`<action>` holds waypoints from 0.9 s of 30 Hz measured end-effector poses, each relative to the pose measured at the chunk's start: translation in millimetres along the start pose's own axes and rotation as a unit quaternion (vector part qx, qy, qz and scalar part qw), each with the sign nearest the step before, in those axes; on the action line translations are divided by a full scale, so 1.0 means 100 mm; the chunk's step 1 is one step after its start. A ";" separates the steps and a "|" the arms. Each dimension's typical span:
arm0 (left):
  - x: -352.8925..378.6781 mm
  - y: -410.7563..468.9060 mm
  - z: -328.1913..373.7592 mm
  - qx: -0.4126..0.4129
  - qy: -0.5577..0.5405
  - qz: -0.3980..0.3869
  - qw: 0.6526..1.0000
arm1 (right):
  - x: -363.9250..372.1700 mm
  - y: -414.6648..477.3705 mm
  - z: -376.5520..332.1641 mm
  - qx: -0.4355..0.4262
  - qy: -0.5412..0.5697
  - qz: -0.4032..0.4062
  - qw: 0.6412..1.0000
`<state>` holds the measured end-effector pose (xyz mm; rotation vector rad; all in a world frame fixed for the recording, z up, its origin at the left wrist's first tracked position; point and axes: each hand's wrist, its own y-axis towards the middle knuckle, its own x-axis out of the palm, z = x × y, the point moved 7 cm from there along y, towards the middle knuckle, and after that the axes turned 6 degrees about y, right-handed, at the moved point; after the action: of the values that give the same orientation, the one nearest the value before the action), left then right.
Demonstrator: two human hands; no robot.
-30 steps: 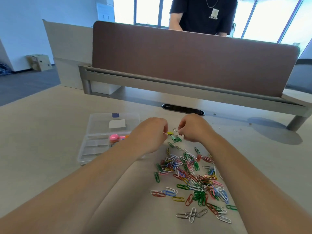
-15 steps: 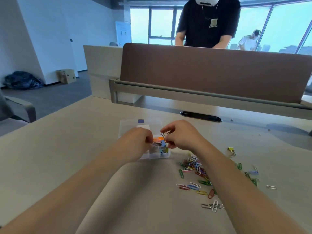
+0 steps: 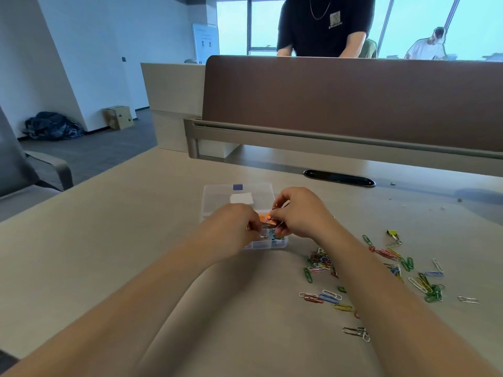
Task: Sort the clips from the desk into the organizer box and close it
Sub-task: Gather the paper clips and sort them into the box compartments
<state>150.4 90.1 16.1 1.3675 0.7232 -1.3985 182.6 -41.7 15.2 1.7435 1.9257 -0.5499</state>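
Observation:
A clear plastic organizer box (image 3: 217, 198) lies open on the desk, its lid flat behind it. Both hands hover over its near compartments. My left hand (image 3: 234, 225) has its fingers curled and pinches a small metal clip. My right hand (image 3: 298, 213) pinches a thin wire clip (image 3: 275, 206) between thumb and fingers. Orange and blue clips (image 3: 268, 227) show in the box between the hands. A loose scatter of coloured paper clips (image 3: 324, 263) lies on the desk to the right, partly hidden by my right forearm. A yellow binder clip (image 3: 393, 234) lies farther right.
A brown desk divider (image 3: 353, 104) on a grey rail closes off the back of the desk. A black cable slot (image 3: 339, 178) sits behind the box. A person in a black shirt (image 3: 324, 25) stands beyond the divider. A grey chair (image 3: 30, 170) is at the left.
Both hands moved from the clip pile leftwards over the organizer box, carrying clips. The view turned left, so the pile now lies to the right.

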 end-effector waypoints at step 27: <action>0.03 -0.02 -0.07 -0.026 -0.060 0.048 0.997 | 0.02 0.00 -0.01 0.020 -0.043 -0.017 0.999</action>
<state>151.2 96.1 11.5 1.2496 0.6040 -1.3639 182.6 -39.2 14.9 1.6859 1.9015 -0.6690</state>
